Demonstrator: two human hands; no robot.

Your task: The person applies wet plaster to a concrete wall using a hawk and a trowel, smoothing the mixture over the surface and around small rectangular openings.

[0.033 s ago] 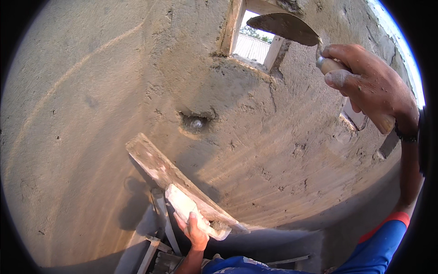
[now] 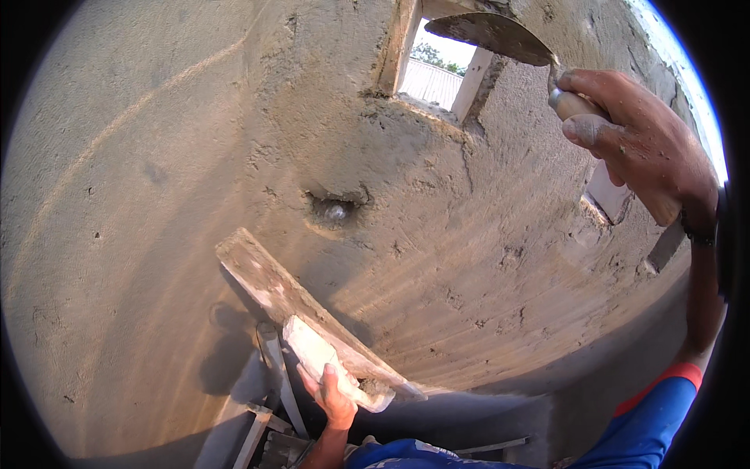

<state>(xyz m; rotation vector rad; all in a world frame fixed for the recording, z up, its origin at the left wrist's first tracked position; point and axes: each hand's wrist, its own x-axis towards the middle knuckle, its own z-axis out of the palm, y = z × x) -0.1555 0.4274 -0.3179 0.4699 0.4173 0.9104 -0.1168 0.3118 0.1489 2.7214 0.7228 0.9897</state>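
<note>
Wall [image 2: 141, 172]: rough, fills most of your view.
Board [image 2: 262, 270]: seven o'clock, slanting from ten to four.
Trowel [image 2: 500, 37]: one o'clock, blade across the window [image 2: 432, 83].
Your right hand [image 2: 644, 141]: two o'clock, grip closed round the trowel's handle.
Your left hand [image 2: 337, 402]: six o'clock, grip grasping the pale block [image 2: 307, 341] against the board.
Step, by judgement: trowel work, blade raised; a next stroke would call for steadying it.

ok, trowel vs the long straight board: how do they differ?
Material: the trowel has a dark metal blade on a wooden handle; the board looks wooden.
Shape: the trowel's blade has a curved edge; the board is long and straight.
Position: the trowel is up high in the right hand; the board slants low in the left hand.
Shared: both are hand-held.
</note>
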